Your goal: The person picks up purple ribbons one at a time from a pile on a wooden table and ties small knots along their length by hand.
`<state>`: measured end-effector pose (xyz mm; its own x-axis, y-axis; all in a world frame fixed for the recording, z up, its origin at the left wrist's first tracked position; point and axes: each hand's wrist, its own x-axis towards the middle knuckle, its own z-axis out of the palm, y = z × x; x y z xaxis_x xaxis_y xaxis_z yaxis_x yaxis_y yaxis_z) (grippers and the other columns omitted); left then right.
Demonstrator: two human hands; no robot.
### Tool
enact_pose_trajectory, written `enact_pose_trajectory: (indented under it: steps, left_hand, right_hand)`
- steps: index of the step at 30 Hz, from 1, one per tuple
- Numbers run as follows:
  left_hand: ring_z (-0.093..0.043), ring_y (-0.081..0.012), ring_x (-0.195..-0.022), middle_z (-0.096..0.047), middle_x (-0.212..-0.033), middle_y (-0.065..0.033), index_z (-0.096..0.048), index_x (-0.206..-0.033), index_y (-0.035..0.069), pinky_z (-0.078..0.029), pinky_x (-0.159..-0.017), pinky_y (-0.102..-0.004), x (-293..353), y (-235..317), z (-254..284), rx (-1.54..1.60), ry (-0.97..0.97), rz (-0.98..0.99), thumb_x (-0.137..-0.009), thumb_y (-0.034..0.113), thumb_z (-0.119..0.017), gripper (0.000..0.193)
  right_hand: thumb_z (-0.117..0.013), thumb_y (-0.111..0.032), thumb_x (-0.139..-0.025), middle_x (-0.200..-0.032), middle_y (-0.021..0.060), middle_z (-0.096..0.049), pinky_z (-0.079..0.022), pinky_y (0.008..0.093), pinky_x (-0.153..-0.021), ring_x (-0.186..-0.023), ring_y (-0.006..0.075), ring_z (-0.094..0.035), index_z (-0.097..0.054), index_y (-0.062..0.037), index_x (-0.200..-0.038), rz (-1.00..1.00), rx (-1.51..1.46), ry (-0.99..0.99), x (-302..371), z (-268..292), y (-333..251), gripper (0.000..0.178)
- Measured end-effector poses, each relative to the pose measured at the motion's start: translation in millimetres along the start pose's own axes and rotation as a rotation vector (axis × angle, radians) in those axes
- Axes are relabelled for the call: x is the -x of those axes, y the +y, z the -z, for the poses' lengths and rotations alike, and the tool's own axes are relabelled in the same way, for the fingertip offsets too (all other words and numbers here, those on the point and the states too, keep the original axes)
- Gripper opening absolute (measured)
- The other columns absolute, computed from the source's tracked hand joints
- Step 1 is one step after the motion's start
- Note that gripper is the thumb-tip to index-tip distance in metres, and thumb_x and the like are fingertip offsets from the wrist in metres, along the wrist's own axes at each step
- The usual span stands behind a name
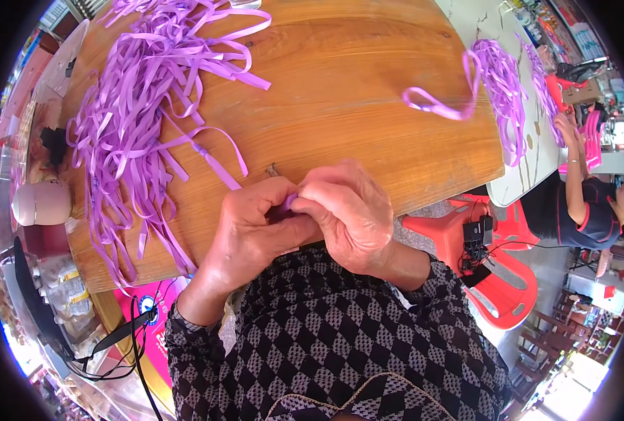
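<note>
At the near edge of the wooden table my two hands meet, closed together. My left hand [252,228] pinches a purple ribbon [284,205], of which only a small bit shows between the fingers. My right hand [347,214] presses its thumb and fingers onto the same bit; the rest is hidden by the hands. To the left lies a large tangled heap of purple ribbons [140,91], several with small knots along them. One ribbon from the heap reaches close to my left hand. A single looped ribbon [438,109] shows blurred at the table's right.
More ribbons [498,91] lie in a bundle at the right, by a white marbled table [536,158]. Red plastic stools [438,235] stand below, one bearing a black device with cables. Another person [579,207] works at the far right. A pale rounded object [42,203] sits at left.
</note>
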<state>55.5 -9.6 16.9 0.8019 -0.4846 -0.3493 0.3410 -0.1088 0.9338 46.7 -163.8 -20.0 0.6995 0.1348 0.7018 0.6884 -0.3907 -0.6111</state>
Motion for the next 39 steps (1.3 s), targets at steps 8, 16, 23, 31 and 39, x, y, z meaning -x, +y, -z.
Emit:
enact_pose_trajectory:
  steps: [8,16,23,31,39]
  left_hand:
    - [-0.046,-0.0077,-0.065,-0.05,-0.075,-0.0035,-0.054,-0.084,-0.001,-0.039,-0.056,-0.0218,-4,-18,-2,-0.11,0.353,-0.419,-0.073,-0.007,-0.055,0.012]
    - [-0.052,-0.0155,-0.064,-0.054,-0.077,-0.0076,-0.054,-0.086,0.0,-0.042,-0.055,-0.0255,-13,-25,-3,-0.605,0.489,-0.667,-0.068,-0.01,-0.056,0.021]
    - [-0.058,-0.0167,-0.073,-0.056,-0.08,-0.0082,-0.057,-0.094,-0.001,-0.045,-0.061,-0.0239,-8,-23,-8,-0.326,0.44,-0.543,-0.067,-0.012,-0.057,0.029]
    - [-0.056,-0.0107,-0.074,-0.059,-0.084,-0.0051,-0.062,-0.092,-0.001,-0.044,-0.065,-0.0206,-2,-22,-6,-0.279,0.418,-0.593,-0.074,-0.005,-0.063,0.018]
    - [-0.055,-0.0063,-0.069,-0.062,-0.081,-0.0018,-0.062,-0.092,-0.001,-0.042,-0.06,-0.017,-2,-17,-7,0.291,0.312,-0.205,-0.077,-0.002,-0.064,0.016]
  right_hand:
    - [-0.066,-0.003,-0.076,-0.072,0.0087,-0.058,-0.042,0.0284,-0.053,-0.06,0.0208,-0.053,-0.057,-0.0011,-0.085,-0.136,-0.08,-0.01,0,-6,1,0.013]
    - [-0.061,-0.003,-0.082,-0.075,0.0061,-0.059,-0.045,0.0229,-0.059,-0.066,0.0114,-0.055,-0.057,0.0009,-0.09,-0.416,-0.257,-0.064,4,-2,0,0.01]
    - [-0.057,-0.001,-0.085,-0.083,0.005,-0.06,-0.047,0.0208,-0.066,-0.073,0.0088,-0.056,-0.056,0.0018,-0.095,-0.585,-0.44,-0.104,0,5,-7,0.011]
    - [-0.058,0.003,-0.083,-0.095,0.0088,-0.058,-0.049,0.0257,-0.08,-0.089,0.0125,-0.057,-0.05,0.0046,-0.105,-0.863,-0.805,-0.103,-2,10,-7,0.023]
    - [-0.057,0.004,-0.083,-0.092,0.0062,-0.057,-0.047,0.0222,-0.077,-0.084,0.0094,-0.055,-0.053,0.0042,-0.104,-0.772,-0.57,-0.069,6,9,-7,0.022]
